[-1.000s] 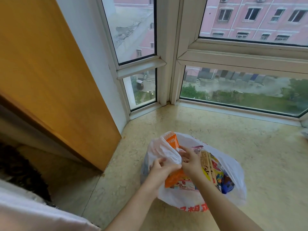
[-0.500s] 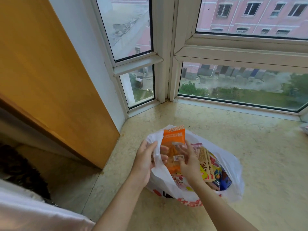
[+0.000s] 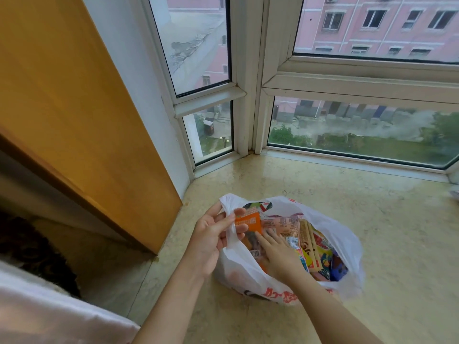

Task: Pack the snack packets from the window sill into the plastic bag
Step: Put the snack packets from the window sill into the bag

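Note:
A white plastic bag (image 3: 346, 242) with red print lies open on the marble window sill (image 3: 372, 219). It holds several colourful snack packets (image 3: 313, 247). An orange packet (image 3: 249, 223) sits at the bag's left side, partly inside. My left hand (image 3: 211, 238) grips the bag's left rim and handle, holding the mouth open. My right hand (image 3: 278, 254) is inside the bag with flat, spread fingers pressing on the orange packet and its neighbours. The lower part of the orange packet is hidden by my right hand.
A yellow wooden panel (image 3: 74, 108) stands to the left of the sill. White window frames (image 3: 250, 95) close off the back. Something small and pale (image 3: 454, 192) lies at the sill's far right edge. Bare sill extends right of the bag.
The orange packet, held upright above the bag's mouth before, has gone down into the bag. My right hand has flattened on top of it. My left hand has taken hold of the rim.

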`<state>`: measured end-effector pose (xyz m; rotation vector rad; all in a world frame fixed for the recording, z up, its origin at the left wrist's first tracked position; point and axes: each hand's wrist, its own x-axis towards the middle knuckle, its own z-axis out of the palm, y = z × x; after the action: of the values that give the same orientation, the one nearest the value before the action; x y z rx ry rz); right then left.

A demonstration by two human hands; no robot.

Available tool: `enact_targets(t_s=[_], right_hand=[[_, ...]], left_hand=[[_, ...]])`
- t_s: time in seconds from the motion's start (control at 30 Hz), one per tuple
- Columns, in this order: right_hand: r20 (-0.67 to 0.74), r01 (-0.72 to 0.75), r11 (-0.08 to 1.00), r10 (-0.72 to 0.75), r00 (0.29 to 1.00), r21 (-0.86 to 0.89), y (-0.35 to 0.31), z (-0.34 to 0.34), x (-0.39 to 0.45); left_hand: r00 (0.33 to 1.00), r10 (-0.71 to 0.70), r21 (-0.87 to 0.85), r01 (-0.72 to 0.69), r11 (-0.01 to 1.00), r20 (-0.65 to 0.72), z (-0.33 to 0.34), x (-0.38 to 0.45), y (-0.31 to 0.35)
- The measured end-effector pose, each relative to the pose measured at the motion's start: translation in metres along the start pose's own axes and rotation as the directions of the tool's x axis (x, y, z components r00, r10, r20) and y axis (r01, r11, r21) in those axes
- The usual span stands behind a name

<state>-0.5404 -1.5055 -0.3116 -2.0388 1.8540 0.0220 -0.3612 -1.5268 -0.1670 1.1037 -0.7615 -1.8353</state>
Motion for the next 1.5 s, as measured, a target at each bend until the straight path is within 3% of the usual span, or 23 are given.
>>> enact_targets(t_s=[0.07,0.13,0.17,0.2,0.3,0.37,0.43,0.47,0.57,0.77,0.9,0.93,0.97,1.03,1.07,1.1,1.17,1.33,1.5], right_hand=[[-0.297,-0.044,0.999,0.04,0.954,-0.005,0.006,-0.004,-0.012],[-0.524,-0.216,0.969,0.245,0.816,0.116,0.026,-0.006,-0.021],[-0.559,-0.308,0.936,0.35,0.752,0.172,0.04,-0.008,-0.025],[-0.563,-0.388,0.906,0.412,0.716,0.17,0.055,-0.01,-0.028],[-0.437,-0.525,0.849,0.449,0.779,-0.064,0.094,-0.024,-0.027],[-0.265,-0.549,0.797,0.489,0.831,-0.25,0.102,-0.041,-0.023],[-0.248,-0.533,0.769,0.473,0.846,-0.353,0.108,-0.061,-0.018],[-0.303,-0.527,0.78,0.44,0.845,-0.337,0.109,-0.074,-0.017],[-0.543,-0.553,0.817,0.395,0.742,-0.162,0.128,-0.105,-0.015],[-0.572,-0.495,0.869,0.393,0.72,-0.025,0.145,-0.12,-0.03],[-0.601,-0.403,0.915,0.321,0.732,-0.003,0.148,-0.105,-0.043],[-0.618,-0.37,0.929,0.281,0.734,-0.018,0.145,-0.107,-0.048],[-0.632,-0.341,0.94,0.245,0.735,-0.033,0.141,-0.11,-0.054],[-0.666,-0.28,0.959,0.179,0.724,-0.046,0.13,-0.122,-0.069],[-0.69,-0.254,0.966,0.15,0.708,-0.05,0.124,-0.128,-0.077],[-0.714,-0.234,0.97,0.123,0.689,-0.058,0.119,-0.134,-0.086],[-0.74,-0.216,0.973,0.086,0.667,-0.082,0.109,-0.146,-0.104],[-0.72,-0.274,0.955,0.108,0.686,-0.118,0.092,-0.16,-0.153],[-0.723,-0.352,0.93,0.172,0.669,-0.105,0.085,-0.156,-0.212]], left_hand=[[1.0,0.003,0.015,-0.003,1.0,0.003,0.001,-0.001,0.0],[1.0,0.003,0.02,-0.003,1.0,-0.004,0.001,-0.002,0.0],[1.0,0.002,0.017,-0.002,1.0,-0.01,0.0,-0.001,0.0],[1.0,0.002,0.016,-0.002,1.0,-0.016,-0.001,0.0,0.001],[1.0,0.005,0.032,-0.004,0.999,-0.025,-0.003,0.003,0.002],[0.999,0.013,0.042,-0.012,0.999,-0.035,-0.004,0.004,0.002],[0.999,0.026,0.048,-0.024,0.999,-0.047,-0.005,0.006,0.004],[0.998,0.032,0.051,-0.029,0.998,-0.052,-0.005,0.008,0.006],[0.998,0.051,0.067,-0.048,0.997,-0.047,-0.003,0.013,0.011],[0.998,0.055,0.09,-0.051,0.995,-0.042,0.007,0.017,0.015],[0.997,0.066,0.296,-0.054,0.954,-0.03,0.013,0.015,0.012],[0.995,0.089,0.41,-0.06,0.91,-0.051,0.013,0.015,0.013],[0.985,0.156,0.593,-0.08,0.801,-0.078,0.012,0.016,0.014],[0.914,0.404,0.94,-0.097,0.328,-0.047,0.012,0.018,0.017],[0.85,0.525,0.987,-0.115,0.109,0.041,0.015,0.017,0.019],[0.797,0.587,0.986,-0.164,-0.017,0.142,0.021,0.016,0.02],[0.735,0.602,0.944,-0.31,-0.108,0.311,0.042,0.012,0.021],[0.611,0.447,0.756,-0.521,-0.395,0.654,0.098,0.004,0.0],[0.541,0.353,0.646,-0.618,-0.449,0.763,0.139,-0.014,-0.021]])
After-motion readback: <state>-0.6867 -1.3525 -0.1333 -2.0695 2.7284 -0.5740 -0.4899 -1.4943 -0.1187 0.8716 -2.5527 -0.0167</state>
